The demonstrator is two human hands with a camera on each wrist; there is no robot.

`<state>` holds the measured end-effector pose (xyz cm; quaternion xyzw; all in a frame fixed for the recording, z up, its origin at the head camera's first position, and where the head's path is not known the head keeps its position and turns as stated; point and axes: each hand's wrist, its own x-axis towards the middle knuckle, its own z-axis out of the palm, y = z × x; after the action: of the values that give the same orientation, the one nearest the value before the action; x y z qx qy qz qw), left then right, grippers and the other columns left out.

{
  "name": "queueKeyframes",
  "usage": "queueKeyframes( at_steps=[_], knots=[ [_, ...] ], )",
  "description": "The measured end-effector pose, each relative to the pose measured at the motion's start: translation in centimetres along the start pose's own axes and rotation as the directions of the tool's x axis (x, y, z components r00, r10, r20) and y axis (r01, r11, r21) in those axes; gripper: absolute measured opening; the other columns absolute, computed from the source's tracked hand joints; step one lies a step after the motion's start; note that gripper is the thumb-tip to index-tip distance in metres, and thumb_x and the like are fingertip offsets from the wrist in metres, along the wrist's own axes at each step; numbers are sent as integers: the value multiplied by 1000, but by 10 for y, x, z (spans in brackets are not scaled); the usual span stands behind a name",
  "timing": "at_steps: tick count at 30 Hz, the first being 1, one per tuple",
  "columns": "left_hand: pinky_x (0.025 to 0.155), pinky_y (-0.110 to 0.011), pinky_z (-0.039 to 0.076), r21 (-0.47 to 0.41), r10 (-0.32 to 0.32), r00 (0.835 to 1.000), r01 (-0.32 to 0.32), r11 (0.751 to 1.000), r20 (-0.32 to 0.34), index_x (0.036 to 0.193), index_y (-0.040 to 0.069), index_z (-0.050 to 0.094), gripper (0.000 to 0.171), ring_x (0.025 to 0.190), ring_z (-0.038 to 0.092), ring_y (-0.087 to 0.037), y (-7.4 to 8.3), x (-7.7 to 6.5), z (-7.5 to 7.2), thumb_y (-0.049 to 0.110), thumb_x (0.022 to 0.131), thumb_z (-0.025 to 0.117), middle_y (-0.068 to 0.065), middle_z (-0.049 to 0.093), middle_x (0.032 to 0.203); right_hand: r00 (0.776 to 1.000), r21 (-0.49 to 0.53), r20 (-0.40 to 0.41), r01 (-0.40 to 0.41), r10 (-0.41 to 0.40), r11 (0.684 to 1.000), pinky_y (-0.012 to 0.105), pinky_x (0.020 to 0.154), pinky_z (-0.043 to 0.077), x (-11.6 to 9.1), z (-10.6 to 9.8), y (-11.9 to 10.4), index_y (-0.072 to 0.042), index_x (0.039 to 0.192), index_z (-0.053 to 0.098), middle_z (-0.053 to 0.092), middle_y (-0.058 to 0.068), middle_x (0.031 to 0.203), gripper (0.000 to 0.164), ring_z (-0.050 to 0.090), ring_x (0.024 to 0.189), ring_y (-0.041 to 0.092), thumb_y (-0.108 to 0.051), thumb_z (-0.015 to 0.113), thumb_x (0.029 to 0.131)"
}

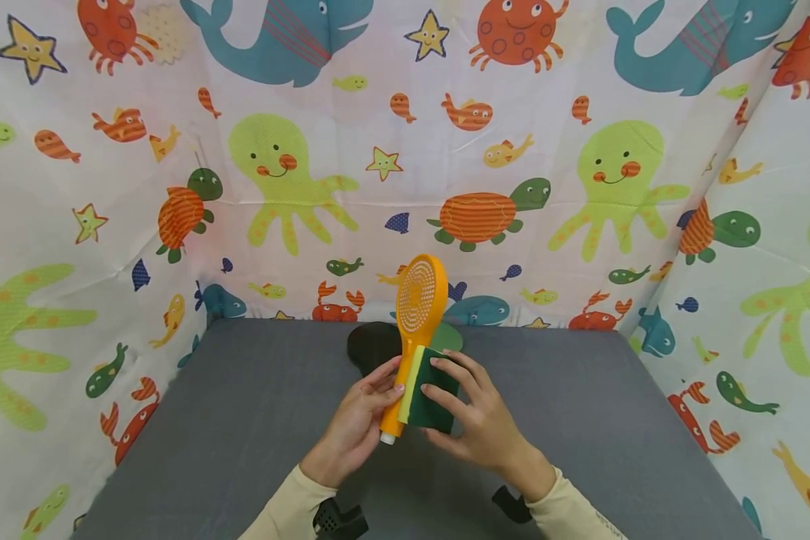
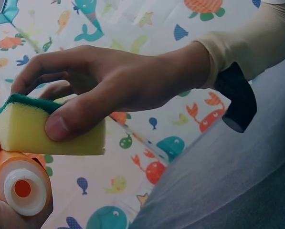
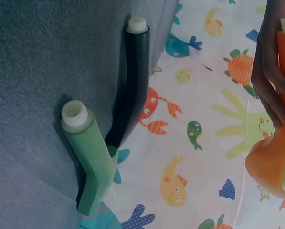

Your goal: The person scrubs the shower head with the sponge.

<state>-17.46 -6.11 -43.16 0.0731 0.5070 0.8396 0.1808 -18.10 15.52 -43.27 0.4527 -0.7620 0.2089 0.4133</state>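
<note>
Orange plastic stands mid-frame in my head view: a bright orange, paddle-shaped shower head with a round perforated face [image 1: 416, 326], held up off the dark grey, cloth-covered worktop [image 1: 256, 420]. My left grip [image 1: 358, 420], a bare hand, grasps its handle, thumb in front and fingers round the far side. My right grip [image 1: 475, 416] clasps a rectangular sponge of yellow foam and dark green scouring pad [image 1: 428, 412], with the thumb on the foam and the fingers on the green. The relation I go by is this: the sponge sits just right of the handle, its yellow foam touching it, so the left grip is the nearer one and the right meets the orange piece only through the sponge. Its long axis slants, round face up and away from me, hollow white tip [image 1: 388, 438] low and a little left. On the worktop's far part I have a black shower head [image 1: 371, 341] to the left and a green shower head [image 1: 448, 339] to the right; my right wrist view shows their bent handles with white ends. A white fabric backdrop printed with sea creatures [image 1: 361, 105] rises behind and along both sides.
</note>
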Motion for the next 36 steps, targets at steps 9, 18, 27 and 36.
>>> queueKeyframes(
  at_steps=[9, 18, 27, 36],
  knots=[
    [98, -27, 47, 68, -20, 1000, 21, 997, -11, 152, 14, 36, 59, 113, 57, -18, 2, -5, 3, 13, 98, 59, -8, 55, 133, 1000, -43, -6, 6, -6, 999, 51, 98, 49, 5, -6, 9, -16, 118, 67, 54, 18, 136, 44, 47, 126, 40, -47, 68, 87],
    [97, -27, 50, 89, -37, 999, 37, 995, -1, 153, 15, 34, 61, 111, 58, -18, -1, -5, 1, 18, 98, 61, -11, 51, 138, 999, -95, -34, 7, -10, 995, 35, 116, 35, 7, -10, 14, -16, 117, 68, 56, 18, 134, 46, 48, 124, 40, -52, 59, 92],
    [98, -29, 52, 129, -22, 1000, 21, 991, 9, 153, 13, 35, 65, 114, 58, -19, -1, -6, -4, 20, 96, 64, -15, 47, 143, 998, -93, -68, 3, -9, 996, 33, 119, 31, 9, -14, 15, -15, 116, 68, 56, 19, 133, 44, 49, 124, 42, -51, 58, 93],
    [103, -38, 50, 175, -34, 999, 29, 984, 24, 152, 14, 36, 64, 116, 57, -21, -2, -9, -14, 20, 95, 65, -12, 47, 142, 997, -75, -83, -8, 1, 997, 29, 119, 29, 10, -18, 16, -14, 116, 69, 56, 20, 133, 45, 48, 125, 42, -51, 61, 91]
  ],
)
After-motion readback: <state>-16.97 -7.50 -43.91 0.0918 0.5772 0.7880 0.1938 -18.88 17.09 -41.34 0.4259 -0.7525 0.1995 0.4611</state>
